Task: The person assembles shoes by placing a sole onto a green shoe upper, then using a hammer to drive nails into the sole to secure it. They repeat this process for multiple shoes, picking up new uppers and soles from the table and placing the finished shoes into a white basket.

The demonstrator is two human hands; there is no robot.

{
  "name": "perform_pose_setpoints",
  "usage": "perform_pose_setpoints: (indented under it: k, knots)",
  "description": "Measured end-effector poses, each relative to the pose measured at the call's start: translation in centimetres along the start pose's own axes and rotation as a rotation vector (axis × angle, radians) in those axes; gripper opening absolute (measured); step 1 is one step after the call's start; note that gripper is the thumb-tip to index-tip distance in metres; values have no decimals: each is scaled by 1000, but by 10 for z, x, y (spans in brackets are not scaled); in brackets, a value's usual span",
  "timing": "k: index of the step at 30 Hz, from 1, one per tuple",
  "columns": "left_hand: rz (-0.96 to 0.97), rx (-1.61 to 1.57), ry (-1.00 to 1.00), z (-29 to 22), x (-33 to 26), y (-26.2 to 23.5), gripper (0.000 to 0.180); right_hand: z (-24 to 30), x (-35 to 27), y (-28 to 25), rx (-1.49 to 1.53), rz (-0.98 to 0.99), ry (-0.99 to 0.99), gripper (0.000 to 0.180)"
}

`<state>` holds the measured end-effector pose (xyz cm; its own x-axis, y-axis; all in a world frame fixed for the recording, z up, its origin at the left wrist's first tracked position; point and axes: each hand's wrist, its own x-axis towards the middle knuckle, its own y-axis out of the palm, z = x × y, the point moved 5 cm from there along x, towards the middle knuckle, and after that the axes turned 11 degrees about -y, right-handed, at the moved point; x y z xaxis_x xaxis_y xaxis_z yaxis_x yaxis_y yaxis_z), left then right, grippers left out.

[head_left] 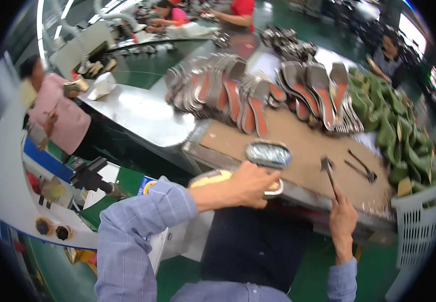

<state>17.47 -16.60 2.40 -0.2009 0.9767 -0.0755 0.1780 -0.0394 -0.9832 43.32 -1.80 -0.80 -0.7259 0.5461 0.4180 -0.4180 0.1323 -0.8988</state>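
Observation:
My left hand [250,185] reaches across a long, pale yellow object with a light rim [210,178] at the near edge of the bench. Its index finger and thumb are apart, with pale yellow showing between them; the other fingers are partly hidden. Just behind it lies an oval tin [268,154] filled with small silvery pieces. Farther right, my right hand [342,217] is closed around the handle of a hammer [332,181], its dark head raised over the brown board. Pincers [363,166] with dark handles rest on the board beyond the hammer.
Stacks of orange-brown insoles with grey heels [218,83] stand along the back of the board [293,126]. Green shoe lasts [389,121] are heaped at right above a white plastic crate [421,226]. A co-worker in pink [62,110] stands at left by a metal table [137,113].

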Motion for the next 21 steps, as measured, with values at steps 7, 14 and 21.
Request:
perform_pose_setpoints:
  k: [7, 14, 21]
  knots:
    - [-1167, -1112, -389, 219, -93, -123, 49, -48, -16, 27, -207, -33, -26, 41]
    - [-1324, -375, -1214, 450, -184, 29, 54, -38, -2, 31, -178, -60, -39, 40]
    - [-905, -39, -1390, 480, -165, -9, 59, -36, 2, 26, -214, -67, -30, 35]
